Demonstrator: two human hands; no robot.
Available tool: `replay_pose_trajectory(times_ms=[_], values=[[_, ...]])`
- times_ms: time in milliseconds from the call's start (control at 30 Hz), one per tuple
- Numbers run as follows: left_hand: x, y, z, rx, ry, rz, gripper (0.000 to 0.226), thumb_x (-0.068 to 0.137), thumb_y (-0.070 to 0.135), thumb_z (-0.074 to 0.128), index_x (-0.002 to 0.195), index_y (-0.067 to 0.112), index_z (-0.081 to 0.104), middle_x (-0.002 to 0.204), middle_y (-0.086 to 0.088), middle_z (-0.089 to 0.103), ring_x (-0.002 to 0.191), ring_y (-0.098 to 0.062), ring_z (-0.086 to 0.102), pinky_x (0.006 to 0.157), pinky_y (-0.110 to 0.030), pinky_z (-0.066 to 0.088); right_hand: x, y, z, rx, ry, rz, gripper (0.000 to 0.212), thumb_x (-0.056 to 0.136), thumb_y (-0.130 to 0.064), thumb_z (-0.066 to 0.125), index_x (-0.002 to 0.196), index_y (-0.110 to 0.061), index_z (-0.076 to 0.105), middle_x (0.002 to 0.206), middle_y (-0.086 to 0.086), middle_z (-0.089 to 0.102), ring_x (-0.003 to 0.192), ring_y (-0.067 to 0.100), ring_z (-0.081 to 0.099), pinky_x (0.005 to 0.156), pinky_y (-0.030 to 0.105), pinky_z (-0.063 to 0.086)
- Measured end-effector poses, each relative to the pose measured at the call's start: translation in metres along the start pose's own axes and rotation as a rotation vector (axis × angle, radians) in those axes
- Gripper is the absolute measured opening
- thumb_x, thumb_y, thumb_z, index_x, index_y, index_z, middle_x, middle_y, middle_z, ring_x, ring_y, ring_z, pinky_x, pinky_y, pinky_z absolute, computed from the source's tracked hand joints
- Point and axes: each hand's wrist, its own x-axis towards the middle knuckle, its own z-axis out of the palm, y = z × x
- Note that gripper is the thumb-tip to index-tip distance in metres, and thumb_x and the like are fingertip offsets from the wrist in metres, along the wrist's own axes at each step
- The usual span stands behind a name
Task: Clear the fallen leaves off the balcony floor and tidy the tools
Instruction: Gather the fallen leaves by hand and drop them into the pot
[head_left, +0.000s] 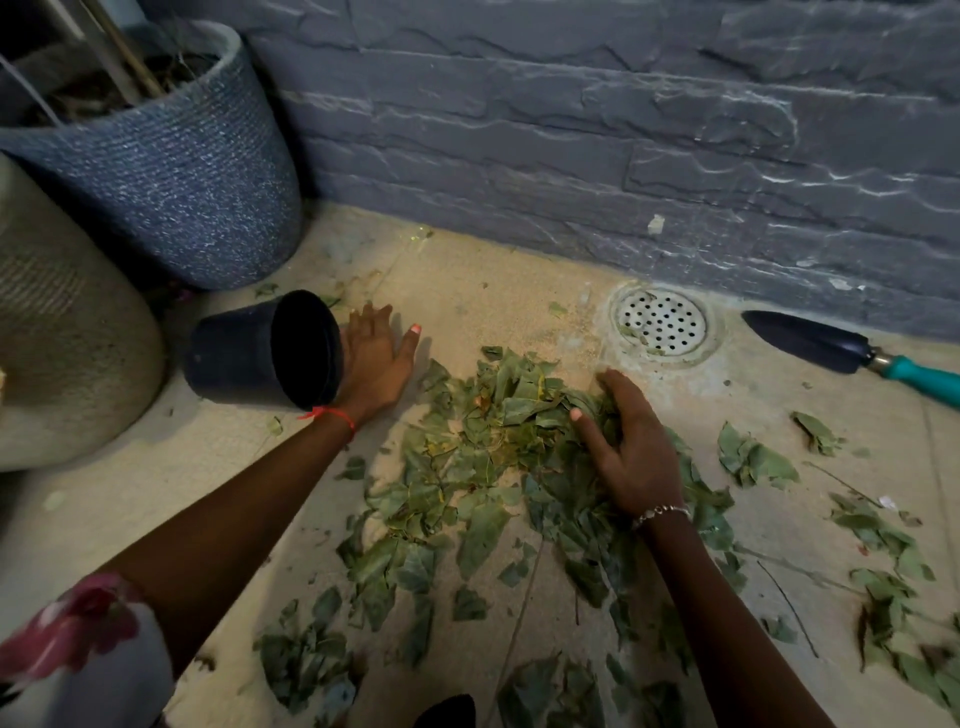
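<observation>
Pressing flat on the beige floor (493, 291), the left hand (376, 358) is spread wide beside a black plastic pot (249, 358) tipped on its side. The right hand (631, 452) is cupped over the heap of green fallen leaves (467, 447); whether any are gripped cannot be told. A teal-handled dark trowel (852, 353) is laid by the grey stone wall (571, 156).
</observation>
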Motion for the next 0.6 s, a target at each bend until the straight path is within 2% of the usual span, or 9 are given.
replay_pose_trajectory(times_ms=[100, 300, 433, 533, 600], values=[[0.01, -0.019, -0.008, 0.288, -0.003, -0.043, 0.073, 0.096, 0.05, 0.033, 0.148, 0.002, 0.014, 0.155, -0.023, 0.007, 0.145, -0.033, 0.002, 0.118, -0.039, -0.002, 0.005, 0.0, 0.008, 0.001, -0.006, -0.028, 0.079, 0.078, -0.069, 0.034, 0.14, -0.02, 0.036, 0.146, 0.006, 0.039, 0.13, 0.025, 0.042, 0.102, 0.048, 0.042], [-0.005, -0.021, -0.003, 0.406, -0.012, -0.249, 0.094, 0.09, 0.066, 0.029, 0.148, 0.001, -0.004, 0.151, -0.034, -0.005, 0.143, -0.041, -0.002, 0.117, -0.042, -0.002, 0.005, 0.002, 0.01, 0.095, 0.027, -0.042, 0.074, 0.079, -0.066, 0.036, 0.139, -0.023, 0.034, 0.144, 0.003, 0.04, 0.125, 0.024, 0.047, 0.096, 0.045, 0.047], [0.014, -0.019, -0.011, 0.36, -0.029, -0.395, 0.096, 0.091, 0.065, 0.029, 0.146, -0.001, -0.012, 0.15, -0.036, -0.009, 0.142, -0.046, -0.004, 0.116, -0.046, -0.002, 0.005, 0.001, 0.009, 0.134, 0.047, -0.049, 0.072, 0.079, -0.065, 0.038, 0.137, -0.023, 0.036, 0.141, 0.002, 0.043, 0.122, 0.024, 0.049, 0.094, 0.041, 0.047], [0.039, -0.029, -0.018, 0.242, -0.005, -0.345, 0.089, 0.094, 0.056, 0.033, 0.147, -0.001, -0.009, 0.154, -0.028, -0.008, 0.143, -0.041, -0.005, 0.116, -0.044, -0.003, 0.005, 0.002, 0.009, 0.143, 0.061, -0.041, 0.072, 0.079, -0.064, 0.039, 0.137, -0.022, 0.036, 0.141, 0.002, 0.043, 0.122, 0.024, 0.049, 0.093, 0.044, 0.048], [0.054, -0.039, -0.023, 0.173, 0.034, -0.325, 0.086, 0.096, 0.051, 0.036, 0.147, -0.003, -0.005, 0.155, -0.024, -0.006, 0.144, -0.037, -0.007, 0.117, -0.043, -0.004, 0.005, 0.002, 0.01, 0.137, 0.072, -0.049, 0.072, 0.08, -0.063, 0.039, 0.138, -0.021, 0.036, 0.141, 0.002, 0.043, 0.122, 0.023, 0.048, 0.093, 0.04, 0.047]])
